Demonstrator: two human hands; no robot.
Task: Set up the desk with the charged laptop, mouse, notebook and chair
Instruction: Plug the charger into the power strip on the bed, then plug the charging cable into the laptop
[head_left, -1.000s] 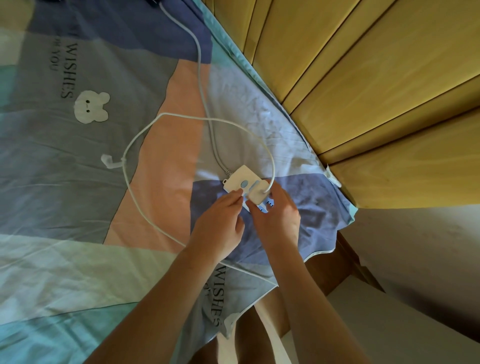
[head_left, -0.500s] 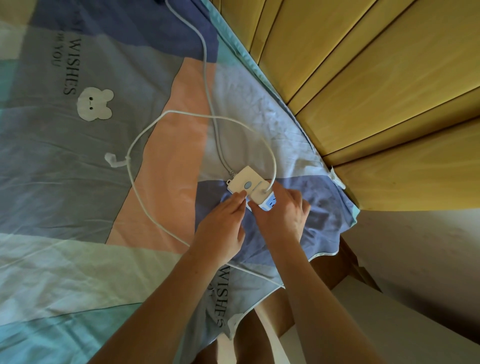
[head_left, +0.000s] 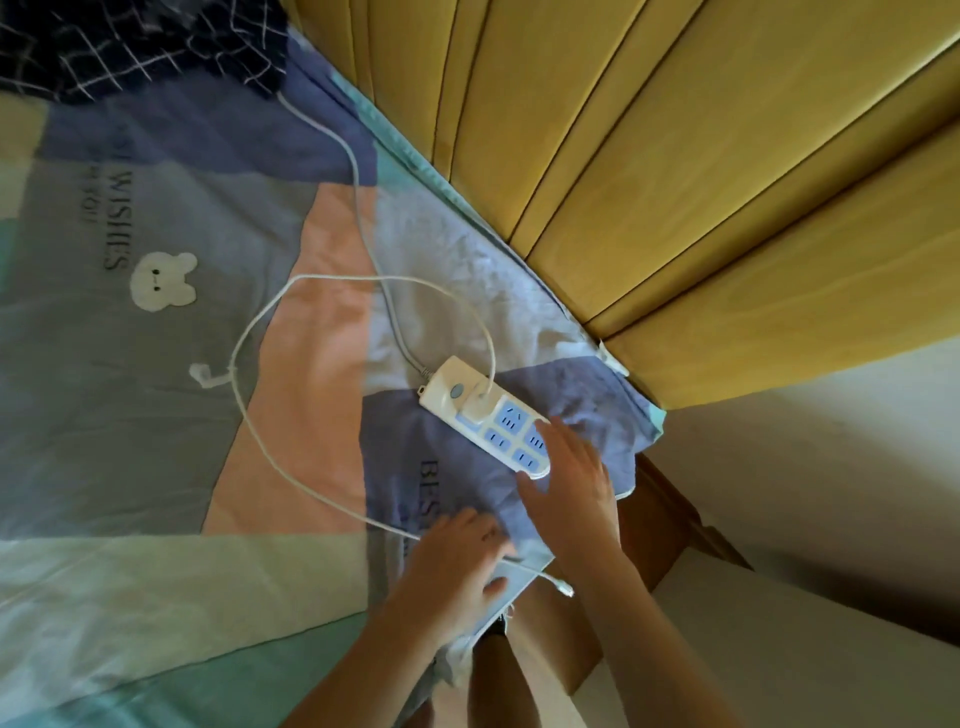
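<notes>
Fingers (head_left: 545, 441) of the right hand (head_left: 571, 483) are spread and loose, gripping nothing, their tips just beside the lower end of the white power strip (head_left: 483, 413) at centre frame, while the left hand (head_left: 457, 566) lies with relaxed fingers over the thin white charging cable (head_left: 249, 415) near the lower centre; whether it pinches the cable I cannot tell. A white charger plug (head_left: 480, 402) sits in the strip's upper socket, and its cable loops left across the patchwork bedsheet (head_left: 156, 467), ending at a connector (head_left: 563, 587) past the sheet's edge, with yellow wooden panels (head_left: 675, 182) at upper right.
</notes>
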